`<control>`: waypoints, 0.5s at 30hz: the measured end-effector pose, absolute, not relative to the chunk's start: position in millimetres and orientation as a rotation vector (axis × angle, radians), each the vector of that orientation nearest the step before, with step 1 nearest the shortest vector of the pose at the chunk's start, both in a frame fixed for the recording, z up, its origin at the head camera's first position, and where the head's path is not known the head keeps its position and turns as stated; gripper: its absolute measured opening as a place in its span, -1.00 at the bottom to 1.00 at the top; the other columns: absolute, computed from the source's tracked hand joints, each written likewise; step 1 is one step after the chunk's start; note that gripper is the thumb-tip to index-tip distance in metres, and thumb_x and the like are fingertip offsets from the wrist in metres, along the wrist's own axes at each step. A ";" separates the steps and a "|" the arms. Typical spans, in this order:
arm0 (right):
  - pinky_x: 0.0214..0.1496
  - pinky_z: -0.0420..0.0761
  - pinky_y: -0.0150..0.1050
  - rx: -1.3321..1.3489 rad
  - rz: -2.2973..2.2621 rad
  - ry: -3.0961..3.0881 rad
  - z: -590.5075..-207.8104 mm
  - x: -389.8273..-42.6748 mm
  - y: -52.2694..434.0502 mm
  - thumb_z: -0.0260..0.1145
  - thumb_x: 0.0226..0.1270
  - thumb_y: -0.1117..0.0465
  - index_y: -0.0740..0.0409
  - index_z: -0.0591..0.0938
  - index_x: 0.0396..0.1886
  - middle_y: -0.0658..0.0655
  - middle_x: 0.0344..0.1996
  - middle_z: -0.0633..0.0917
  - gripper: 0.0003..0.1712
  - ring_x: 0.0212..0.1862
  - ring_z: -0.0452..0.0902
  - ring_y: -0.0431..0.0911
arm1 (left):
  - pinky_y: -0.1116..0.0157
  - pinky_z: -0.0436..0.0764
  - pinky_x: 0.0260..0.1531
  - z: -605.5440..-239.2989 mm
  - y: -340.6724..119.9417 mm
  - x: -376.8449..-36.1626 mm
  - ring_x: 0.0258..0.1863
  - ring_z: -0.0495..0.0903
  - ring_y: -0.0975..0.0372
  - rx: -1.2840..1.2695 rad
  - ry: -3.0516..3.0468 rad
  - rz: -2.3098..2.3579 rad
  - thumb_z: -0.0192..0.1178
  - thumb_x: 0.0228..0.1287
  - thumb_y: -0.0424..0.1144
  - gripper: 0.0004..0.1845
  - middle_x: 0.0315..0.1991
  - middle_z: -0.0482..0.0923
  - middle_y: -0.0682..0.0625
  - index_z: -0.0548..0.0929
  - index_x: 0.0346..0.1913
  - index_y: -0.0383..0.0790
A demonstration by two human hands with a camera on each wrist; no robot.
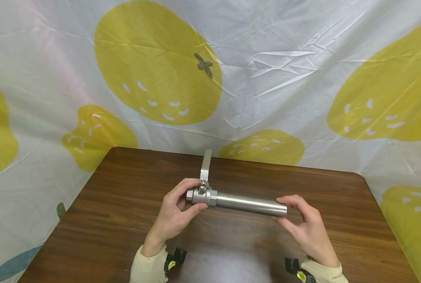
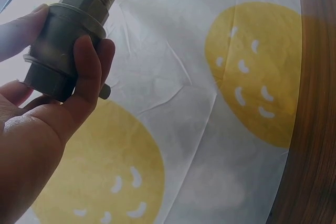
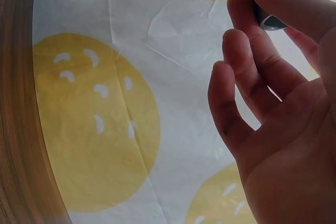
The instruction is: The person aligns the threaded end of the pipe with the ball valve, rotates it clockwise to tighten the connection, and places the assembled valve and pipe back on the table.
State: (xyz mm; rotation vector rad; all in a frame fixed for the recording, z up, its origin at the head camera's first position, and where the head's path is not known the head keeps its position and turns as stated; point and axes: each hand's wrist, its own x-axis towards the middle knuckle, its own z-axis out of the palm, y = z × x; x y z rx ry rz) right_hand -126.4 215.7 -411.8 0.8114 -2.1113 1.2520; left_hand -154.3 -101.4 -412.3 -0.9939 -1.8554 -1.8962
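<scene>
A metal ball valve [image 1: 202, 195] with a long flat lever handle [image 1: 205, 165] is joined at its right side to a smooth steel pipe [image 1: 251, 203]. My left hand [image 1: 173, 214] grips the valve body, thumb below and fingers above and behind. In the left wrist view the fingers wrap around the valve body [image 2: 60, 40]. My right hand [image 1: 307, 228] pinches the free end of the pipe between thumb and fingers; in the right wrist view only the pipe's tip [image 3: 273, 22] shows, and the other fingers are bent loosely away from it. The lever points up and away.
A dark brown wooden table [image 1: 125, 204] lies beneath the hands. Behind and at the sides hangs a white cloth [image 1: 267, 90] with yellow fruit prints, meeting the table's back edge. Each wrist wears a black strapped device [image 1: 175, 259].
</scene>
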 end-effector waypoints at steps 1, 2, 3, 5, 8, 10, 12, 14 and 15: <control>0.00 0.46 -0.55 0.820 1.246 -2.098 -411.0 -127.0 215.1 0.46 -0.45 0.76 0.37 0.60 -0.13 0.00 -0.20 0.65 -0.31 -0.13 0.52 -0.32 | 0.47 0.59 -0.05 -412.2 -101.5 -154.2 0.00 0.53 0.29 -0.994 -1.856 -1.897 0.33 0.00 -0.64 -0.47 -0.01 0.48 -0.34 0.47 0.10 -0.46; 0.01 0.46 -0.54 0.830 1.243 -2.085 -409.7 -127.5 214.2 0.47 -0.44 0.74 0.38 0.60 -0.14 0.04 -0.20 0.66 -0.33 -0.11 0.53 -0.30 | 0.47 0.59 -0.05 -412.3 -101.5 -154.1 0.00 0.53 0.29 -0.993 -1.856 -1.897 0.33 0.00 -0.64 -0.47 -0.01 0.48 -0.35 0.47 0.10 -0.46; 0.02 0.46 -0.53 0.843 1.247 -2.068 -407.9 -127.9 213.1 0.47 -0.44 0.73 0.39 0.60 -0.15 0.09 -0.20 0.66 -0.35 -0.08 0.53 -0.28 | 0.47 0.59 -0.05 -412.3 -101.6 -154.1 0.00 0.53 0.29 -0.994 -1.857 -1.898 0.33 0.00 -0.64 -0.47 -0.01 0.48 -0.35 0.47 0.10 -0.46; 0.06 0.47 -0.51 0.870 1.258 -2.037 -402.4 -127.4 210.0 0.49 -0.38 0.68 0.42 0.60 -0.18 0.18 -0.18 0.65 -0.42 -0.04 0.54 -0.23 | 0.47 0.59 -0.05 -412.4 -101.8 -154.0 -0.01 0.53 0.29 -0.994 -1.857 -1.900 0.33 0.00 -0.64 -0.47 -0.01 0.48 -0.35 0.47 0.10 -0.46; 0.11 0.48 -0.49 0.895 1.286 -2.009 -392.8 -124.0 204.4 0.53 -0.14 0.51 0.44 0.60 -0.20 0.28 -0.16 0.64 -0.58 0.01 0.55 -0.19 | 0.47 0.59 -0.05 -412.6 -102.1 -153.8 -0.01 0.53 0.29 -0.995 -1.859 -1.903 0.33 0.01 -0.64 -0.47 -0.01 0.48 -0.35 0.47 0.10 -0.45; 0.11 0.49 -0.48 0.897 1.296 -2.005 -388.0 -121.2 201.5 0.53 -0.03 0.40 0.44 0.60 -0.21 0.29 -0.15 0.63 -0.63 0.01 0.56 -0.19 | 0.47 0.59 -0.05 -412.7 -102.2 -153.7 0.00 0.53 0.29 -0.996 -1.860 -1.904 0.33 0.01 -0.64 -0.47 0.00 0.48 -0.35 0.47 0.10 -0.45; 0.11 0.50 -0.48 0.893 1.303 -2.002 -386.0 -119.5 200.3 0.52 0.03 0.32 0.44 0.60 -0.21 0.30 -0.15 0.63 -0.63 0.01 0.56 -0.19 | 0.46 0.59 -0.05 -412.8 -102.3 -153.8 0.00 0.53 0.29 -0.999 -1.859 -1.904 0.33 0.01 -0.64 -0.47 0.00 0.48 -0.35 0.47 0.10 -0.46; 0.11 0.50 -0.48 0.890 1.311 -1.996 -386.6 -118.9 200.1 0.52 0.01 0.34 0.44 0.60 -0.21 0.31 -0.15 0.63 -0.62 0.01 0.56 -0.18 | 0.46 0.59 -0.04 -413.0 -102.3 -153.9 0.00 0.54 0.28 -1.001 -1.858 -1.904 0.33 0.01 -0.65 -0.47 0.00 0.48 -0.35 0.46 0.10 -0.46; 0.12 0.50 -0.48 0.887 1.314 -1.995 -387.5 -118.9 200.4 0.53 0.00 0.34 0.44 0.61 -0.20 0.32 -0.14 0.63 -0.62 0.01 0.56 -0.18 | 0.46 0.59 -0.04 -413.1 -102.3 -154.0 0.00 0.54 0.28 -1.003 -1.857 -1.905 0.33 0.01 -0.65 -0.47 0.00 0.48 -0.35 0.46 0.10 -0.46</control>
